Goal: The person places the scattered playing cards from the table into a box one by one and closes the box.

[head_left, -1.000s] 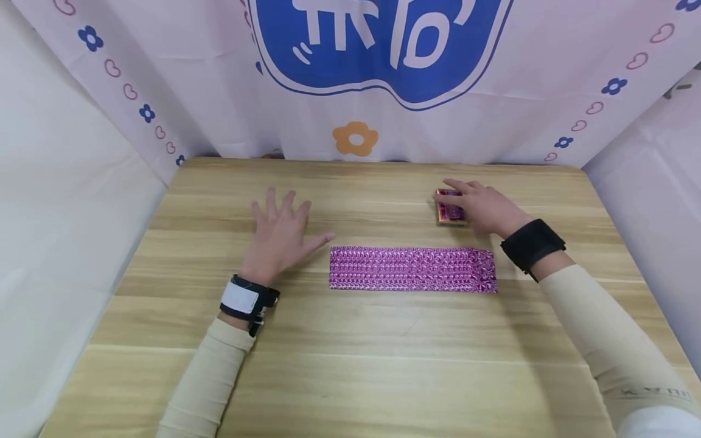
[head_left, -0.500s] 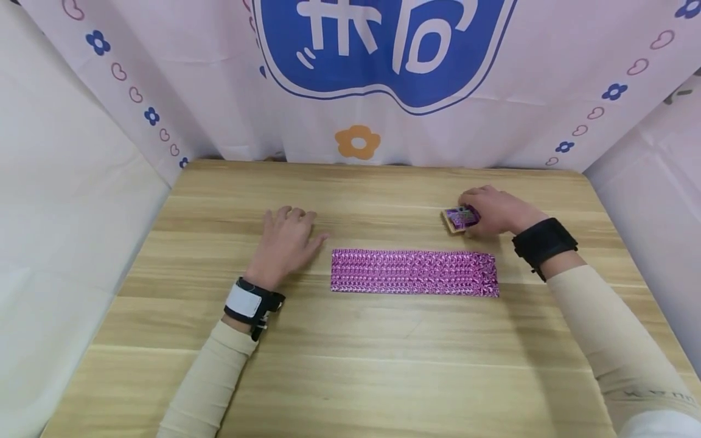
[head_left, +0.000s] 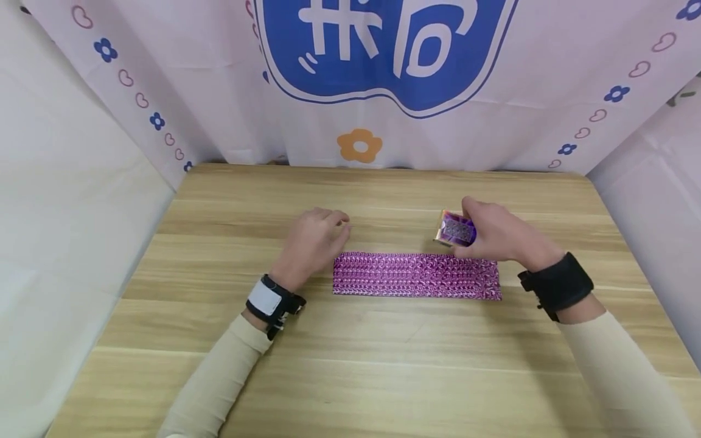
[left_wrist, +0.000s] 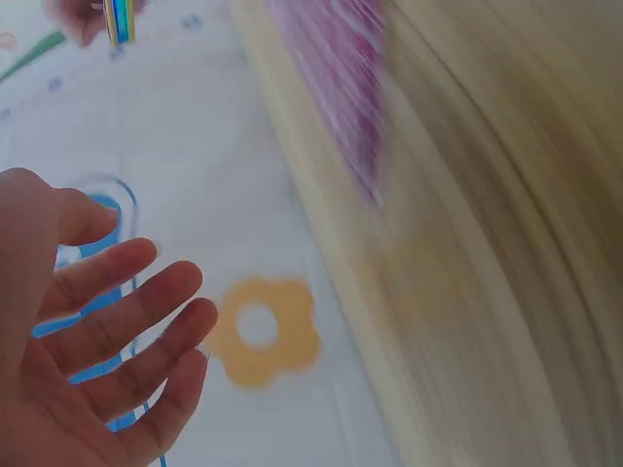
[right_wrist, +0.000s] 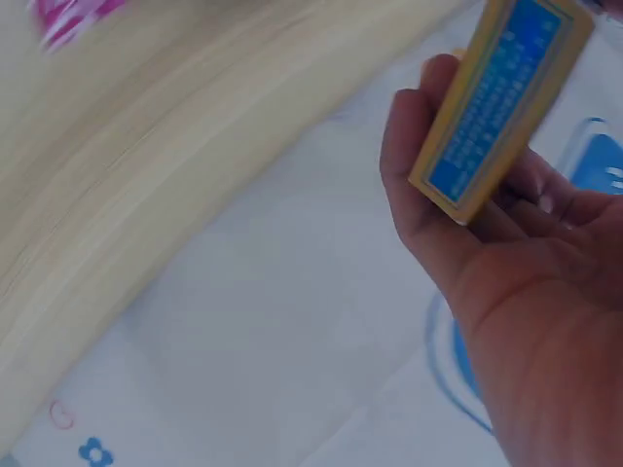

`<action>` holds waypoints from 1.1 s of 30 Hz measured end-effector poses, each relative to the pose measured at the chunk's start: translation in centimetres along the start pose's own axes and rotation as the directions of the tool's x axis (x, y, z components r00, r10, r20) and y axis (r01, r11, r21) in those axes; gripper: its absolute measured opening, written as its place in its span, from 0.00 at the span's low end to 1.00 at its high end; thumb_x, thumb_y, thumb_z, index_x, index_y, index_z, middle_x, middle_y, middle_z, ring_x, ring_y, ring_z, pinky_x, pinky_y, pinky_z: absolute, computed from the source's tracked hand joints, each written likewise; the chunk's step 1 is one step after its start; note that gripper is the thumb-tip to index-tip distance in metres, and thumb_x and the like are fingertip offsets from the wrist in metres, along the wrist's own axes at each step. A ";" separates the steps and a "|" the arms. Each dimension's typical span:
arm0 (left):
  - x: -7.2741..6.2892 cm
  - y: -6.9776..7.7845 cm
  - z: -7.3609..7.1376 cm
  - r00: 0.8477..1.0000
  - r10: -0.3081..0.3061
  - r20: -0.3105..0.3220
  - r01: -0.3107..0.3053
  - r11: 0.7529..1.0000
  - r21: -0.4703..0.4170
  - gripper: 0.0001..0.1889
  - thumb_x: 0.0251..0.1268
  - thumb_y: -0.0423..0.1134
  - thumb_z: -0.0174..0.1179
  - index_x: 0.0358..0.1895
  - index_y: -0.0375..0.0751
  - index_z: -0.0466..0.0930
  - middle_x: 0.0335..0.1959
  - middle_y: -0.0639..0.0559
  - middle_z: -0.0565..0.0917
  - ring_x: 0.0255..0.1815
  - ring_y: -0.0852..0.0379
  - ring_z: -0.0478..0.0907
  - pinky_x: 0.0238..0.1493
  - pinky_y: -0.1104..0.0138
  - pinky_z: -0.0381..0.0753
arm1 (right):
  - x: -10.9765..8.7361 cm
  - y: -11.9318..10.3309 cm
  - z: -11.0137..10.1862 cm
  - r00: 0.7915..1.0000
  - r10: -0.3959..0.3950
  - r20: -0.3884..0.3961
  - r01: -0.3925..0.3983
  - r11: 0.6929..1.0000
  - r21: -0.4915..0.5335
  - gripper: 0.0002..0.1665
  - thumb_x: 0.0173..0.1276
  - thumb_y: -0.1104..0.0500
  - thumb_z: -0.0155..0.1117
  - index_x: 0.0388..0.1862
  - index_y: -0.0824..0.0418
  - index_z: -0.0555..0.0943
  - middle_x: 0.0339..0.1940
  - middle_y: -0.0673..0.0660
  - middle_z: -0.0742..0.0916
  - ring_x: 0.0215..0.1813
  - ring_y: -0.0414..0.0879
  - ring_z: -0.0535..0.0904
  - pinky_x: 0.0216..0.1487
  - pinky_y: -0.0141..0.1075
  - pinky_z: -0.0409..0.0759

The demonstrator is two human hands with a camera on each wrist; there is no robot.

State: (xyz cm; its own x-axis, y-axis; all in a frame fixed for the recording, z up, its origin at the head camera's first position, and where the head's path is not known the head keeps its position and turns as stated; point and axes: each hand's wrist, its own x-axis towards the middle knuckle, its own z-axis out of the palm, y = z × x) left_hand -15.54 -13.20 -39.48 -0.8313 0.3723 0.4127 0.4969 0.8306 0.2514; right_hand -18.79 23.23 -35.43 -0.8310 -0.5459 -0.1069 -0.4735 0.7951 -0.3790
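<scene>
A long row of purple patterned cards point(head_left: 413, 277) lies spread flat and overlapping across the table, one whole card back showing at its right end. Over the far side of that row my right hand point(head_left: 498, 234) grips a small purple card box point(head_left: 457, 232) with gold edges, thumb on the near side. The right wrist view shows a blue printed side of the card box point(right_wrist: 501, 107) between thumb and fingers. Beside the row's left end is my left hand point(head_left: 312, 246), its fingers loosely curled and holding nothing; in the left wrist view those fingers point(left_wrist: 146, 306) are spread apart.
The wooden table point(head_left: 383, 377) ends at the back against a white curtain point(head_left: 230, 109) with a large blue emblem and flower prints. White fabric point(head_left: 71, 201) hangs at the left, and more at the right. Both wrists wear black straps.
My right hand has picked up the card box from the table, tilted it and brought it nearer. My left hand has gone from spread fingers to a loose curl and moved right, toward the cards.
</scene>
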 end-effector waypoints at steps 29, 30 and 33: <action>1.9 9.2 1.6 0.830 -0.059 0.554 0.531 0.385 -0.755 0.18 0.81 0.54 0.56 0.63 0.52 0.83 0.54 0.50 0.87 0.57 0.44 0.85 0.64 0.46 0.82 | -5.2 -6.3 1.3 0.941 -0.163 -0.296 0.168 0.986 -0.008 0.43 0.56 0.49 0.84 0.66 0.65 0.77 0.52 0.61 0.87 0.41 0.45 0.83 0.37 0.38 0.84; 1.9 9.1 1.4 0.837 -0.074 0.542 0.525 0.388 -0.757 0.18 0.81 0.53 0.56 0.64 0.53 0.82 0.54 0.50 0.87 0.58 0.44 0.84 0.64 0.46 0.82 | -5.4 -6.2 1.1 0.937 -0.164 -0.309 0.173 0.985 0.002 0.42 0.56 0.50 0.84 0.65 0.65 0.77 0.53 0.60 0.87 0.42 0.45 0.83 0.38 0.38 0.84; 1.9 9.1 1.3 0.871 -0.125 0.474 0.480 0.421 -0.770 0.18 0.79 0.50 0.59 0.66 0.51 0.79 0.53 0.50 0.87 0.58 0.47 0.84 0.62 0.51 0.83 | -5.8 -6.1 0.7 0.929 -0.164 -0.332 0.180 0.983 0.019 0.42 0.55 0.50 0.85 0.65 0.64 0.78 0.53 0.59 0.87 0.42 0.44 0.83 0.39 0.36 0.83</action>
State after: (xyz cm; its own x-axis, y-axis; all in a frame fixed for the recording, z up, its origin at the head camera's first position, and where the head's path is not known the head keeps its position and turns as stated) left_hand -12.91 -4.41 -37.51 -0.9048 0.4169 -0.0871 0.0025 0.2097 0.9778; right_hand -10.91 21.35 -33.18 -0.7913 -0.5495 0.2681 -0.6099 0.6785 -0.4095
